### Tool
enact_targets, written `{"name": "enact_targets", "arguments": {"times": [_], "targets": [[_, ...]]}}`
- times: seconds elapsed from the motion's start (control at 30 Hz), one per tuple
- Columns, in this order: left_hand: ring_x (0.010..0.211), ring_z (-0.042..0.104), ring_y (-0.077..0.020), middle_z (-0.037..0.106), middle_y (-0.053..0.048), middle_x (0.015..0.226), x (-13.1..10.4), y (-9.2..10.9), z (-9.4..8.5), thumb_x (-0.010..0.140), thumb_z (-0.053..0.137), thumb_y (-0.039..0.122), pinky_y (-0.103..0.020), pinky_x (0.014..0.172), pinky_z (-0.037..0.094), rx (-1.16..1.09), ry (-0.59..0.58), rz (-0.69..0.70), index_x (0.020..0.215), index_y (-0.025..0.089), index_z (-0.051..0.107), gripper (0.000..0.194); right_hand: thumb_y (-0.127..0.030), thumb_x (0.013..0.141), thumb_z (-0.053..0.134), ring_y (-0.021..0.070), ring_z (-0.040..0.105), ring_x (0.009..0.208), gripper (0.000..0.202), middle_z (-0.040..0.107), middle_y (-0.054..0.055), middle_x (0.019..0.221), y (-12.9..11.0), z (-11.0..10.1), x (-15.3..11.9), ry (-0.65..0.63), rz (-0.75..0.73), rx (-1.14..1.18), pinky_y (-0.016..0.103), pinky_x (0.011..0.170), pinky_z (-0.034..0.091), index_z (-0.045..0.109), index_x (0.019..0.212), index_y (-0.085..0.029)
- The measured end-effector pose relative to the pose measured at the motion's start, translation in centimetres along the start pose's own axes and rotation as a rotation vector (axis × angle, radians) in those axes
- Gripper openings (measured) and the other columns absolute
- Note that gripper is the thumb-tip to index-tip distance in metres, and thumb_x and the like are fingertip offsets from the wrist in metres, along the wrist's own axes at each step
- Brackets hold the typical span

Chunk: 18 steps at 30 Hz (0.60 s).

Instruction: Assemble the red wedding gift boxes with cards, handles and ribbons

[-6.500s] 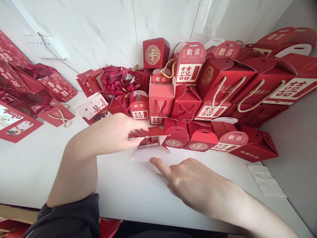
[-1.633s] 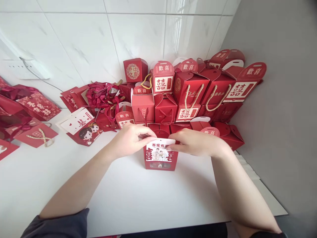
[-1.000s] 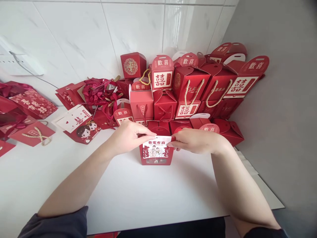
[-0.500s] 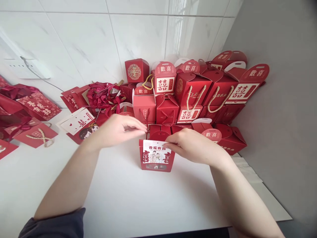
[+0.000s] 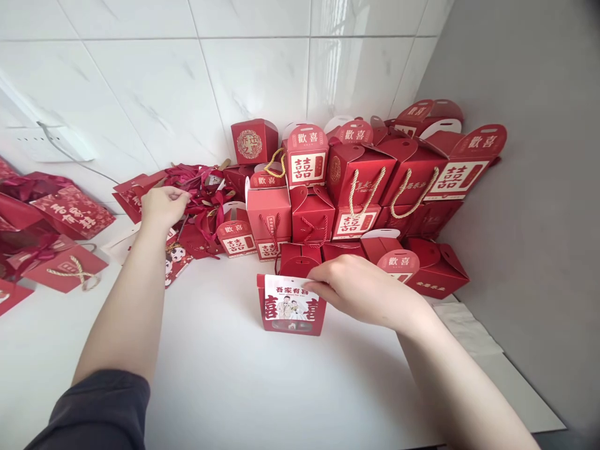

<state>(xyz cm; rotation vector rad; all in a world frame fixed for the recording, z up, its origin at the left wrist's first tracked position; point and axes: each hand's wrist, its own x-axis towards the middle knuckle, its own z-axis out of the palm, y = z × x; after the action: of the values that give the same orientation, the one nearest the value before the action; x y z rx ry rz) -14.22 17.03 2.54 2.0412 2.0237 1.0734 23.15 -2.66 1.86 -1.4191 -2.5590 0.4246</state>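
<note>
A small red gift bag [image 5: 292, 327] stands upright on the white table, with a white folded top printed with a couple and red characters. My right hand [image 5: 359, 287] pinches this bag by its upper right corner. Farther left, my left hand [image 5: 164, 205] reaches to the pile of dark red ribbons [image 5: 213, 203]. Its fingertips are pressed together beside the ribbons, and whatever lies between them, if anything, I cannot make out. Below that hand lies a red card or bag with cartoon figures [image 5: 177, 257], partly hidden by my forearm.
Several red gift boxes [image 5: 314, 212] are stacked against the tiled wall [image 5: 253, 69], some with gold cord handles. More red bags [image 5: 65, 265] lie on the left side of the table [image 5: 225, 375]. A grey wall [image 5: 525, 187] bounds the right, with white tissues [image 5: 464, 325] near it.
My left hand has moved away from the gift bag, leftward and back to the ribbon pile. My right hand still grips the bag's top corner. The view has shifted slightly.
</note>
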Motion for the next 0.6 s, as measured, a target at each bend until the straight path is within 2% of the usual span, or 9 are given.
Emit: {"name": "enact_targets", "arguments": {"times": [0.1, 0.2, 0.33, 0.47, 0.6], "targets": [[0.069, 0.041, -0.0091, 0.053, 0.011, 0.052, 0.6, -0.1, 0.4, 0.083, 0.065, 0.051, -0.022, 0.071, 0.027, 0.010, -0.008, -0.028, 0.090, 0.013, 0.069, 0.039, -0.035, 0.100, 0.041, 0.0115, 0.027, 0.051, 0.042, 0.046, -0.001, 0.056, 0.1, -0.1, 0.0, 0.001, 0.004, 0.014, 0.028, 0.053, 0.022, 0.040, 0.062, -0.019], [0.067, 0.040, -0.0087, 0.053, 0.011, 0.052, 0.6, -0.1, 0.9, 0.077, 0.069, 0.055, -0.022, 0.066, 0.026, 0.004, -0.064, -0.027, 0.088, 0.014, 0.070, 0.042, -0.035, 0.100, 0.042, 0.0114, 0.027, 0.051, 0.041, 0.046, -0.001, 0.056, 0.2, -0.1, 0.0, 0.004, -0.001, 0.022, 0.027, 0.053, 0.022, 0.039, 0.062, -0.019], [0.075, 0.047, -0.0076, 0.062, 0.012, 0.066, 0.0, -0.2, 0.7, 0.078, 0.070, 0.045, -0.020, 0.072, 0.031, 0.014, -0.100, -0.029, 0.097, 0.015, 0.070, 0.035, -0.036, 0.100, 0.041, 0.0115, 0.029, 0.052, 0.041, 0.048, -0.001, 0.057, 0.2, -0.2, 0.0, 0.000, -0.007, 0.021, 0.027, 0.054, 0.022, 0.041, 0.062, -0.019], [0.083, 0.054, -0.0096, 0.069, 0.009, 0.081, -1.5, -0.9, -1.1, 0.081, 0.063, 0.028, -0.021, 0.078, 0.038, 0.066, -0.092, -0.076, 0.111, 0.014, 0.067, 0.033, -0.035, 0.100, 0.042, 0.0114, 0.032, 0.051, 0.040, 0.050, 0.000, 0.058, 0.3, -0.2, 0.0, -0.006, -0.009, 0.017, 0.027, 0.054, 0.022, 0.042, 0.063, -0.019], [0.088, 0.059, -0.0134, 0.070, 0.006, 0.091, -2.5, -1.3, -2.1, 0.080, 0.063, 0.033, -0.022, 0.078, 0.042, 0.157, -0.162, -0.099, 0.109, 0.020, 0.071, 0.032, -0.033, 0.099, 0.043, 0.0112, 0.034, 0.052, 0.039, 0.051, -0.001, 0.058, 0.5, -0.1, 0.0, -0.009, -0.018, 0.019, 0.027, 0.054, 0.023, 0.040, 0.063, -0.019]]}}
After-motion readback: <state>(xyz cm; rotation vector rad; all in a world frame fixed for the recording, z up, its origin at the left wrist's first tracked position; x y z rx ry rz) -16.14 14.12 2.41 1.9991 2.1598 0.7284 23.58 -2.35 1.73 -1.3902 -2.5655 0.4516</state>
